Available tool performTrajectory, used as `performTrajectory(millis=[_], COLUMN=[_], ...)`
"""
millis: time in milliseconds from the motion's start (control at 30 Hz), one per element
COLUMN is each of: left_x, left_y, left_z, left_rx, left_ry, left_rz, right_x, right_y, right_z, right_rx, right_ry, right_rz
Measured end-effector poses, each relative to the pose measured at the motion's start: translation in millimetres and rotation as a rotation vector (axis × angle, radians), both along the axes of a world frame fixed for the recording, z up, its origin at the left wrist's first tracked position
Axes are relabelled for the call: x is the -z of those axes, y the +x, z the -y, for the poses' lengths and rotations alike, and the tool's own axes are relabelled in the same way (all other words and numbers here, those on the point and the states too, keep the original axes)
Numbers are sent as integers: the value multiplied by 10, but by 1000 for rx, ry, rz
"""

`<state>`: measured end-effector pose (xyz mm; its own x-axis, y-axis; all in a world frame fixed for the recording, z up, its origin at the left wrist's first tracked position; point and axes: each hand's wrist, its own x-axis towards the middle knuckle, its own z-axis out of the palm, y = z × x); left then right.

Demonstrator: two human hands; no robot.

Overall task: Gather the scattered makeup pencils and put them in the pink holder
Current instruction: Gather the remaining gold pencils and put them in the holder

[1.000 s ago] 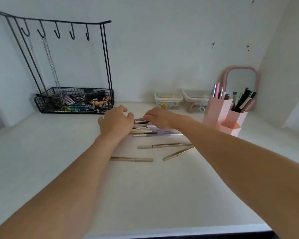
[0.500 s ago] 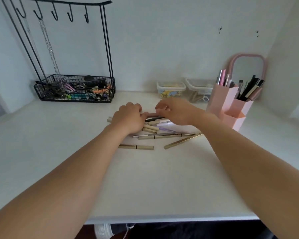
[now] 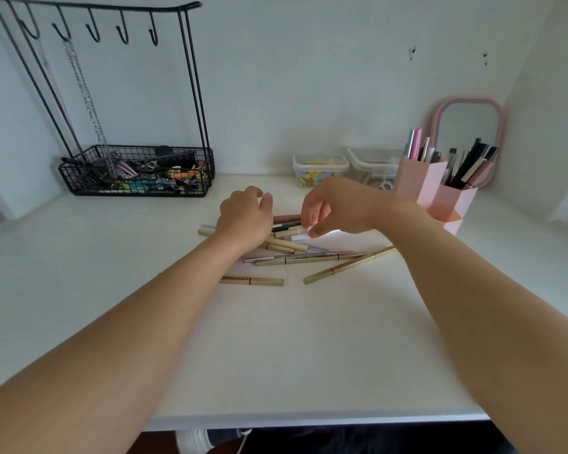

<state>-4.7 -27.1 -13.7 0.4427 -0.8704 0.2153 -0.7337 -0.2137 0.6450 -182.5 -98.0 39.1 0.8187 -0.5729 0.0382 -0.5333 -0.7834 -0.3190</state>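
On the white desk [image 3: 276,348], just below both sets of fingers, lies a loose heap of slim gold, brown, black and lilac makeup pencils [image 3: 292,244]. The left hand [image 3: 245,217] rests over the left end of the heap, palm down, its fingers loosely curved with the thumb raised; whether they grip a pencil underneath cannot be told. The right hand [image 3: 335,208] hangs above the heap's middle, its fingers [image 3: 310,217] drooping, slightly spread and holding nothing, their tips just over a brown pencil and a black one. Nearer the person than the fingers, a long gold pencil [image 3: 309,259] lies crosswise, a second gold pencil [image 3: 350,265] slants to the right of it, and a short gold pencil [image 3: 253,281] lies apart beside the left forearm. To the right of the right hand, well apart from the heap, stands the pink hexagonal plastic holder [image 3: 440,191], with pencils and brushes upright in it, and a pink-framed mirror [image 3: 466,126] behind it. Beyond the fingers sit two clear lidded plastic boxes [image 3: 320,168], and far left a black wire basket with a hook rack [image 3: 135,172].
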Motion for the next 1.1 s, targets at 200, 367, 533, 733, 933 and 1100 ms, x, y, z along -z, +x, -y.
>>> performTrajectory(millis=[200, 367, 533, 733, 933, 1100], left_x=[-37, -64, -93, -200, -254, -187], left_y=[-4, -41, -71, -117, -203, -273], left_z=[-1, -12, -36, -67, -152, -162], left_rx=[-21, -17, -25, -47, 270, 363], left_ry=[-88, -173, -216, -322, -424, -362], left_rz=[-193, -313, -382, -427, -596, -502], right_x=[42, 58, 48, -28, -93, -72], right_y=[22, 34, 25, 22, 111, 164], right_z=[25, 33, 17, 9, -86, -151], right_rx=[13, 29, 17, 25, 19, -22], right_ry=[9, 26, 31, 97, 392, 619], right_rz=[-18, -52, -47, 295, 831, 969])
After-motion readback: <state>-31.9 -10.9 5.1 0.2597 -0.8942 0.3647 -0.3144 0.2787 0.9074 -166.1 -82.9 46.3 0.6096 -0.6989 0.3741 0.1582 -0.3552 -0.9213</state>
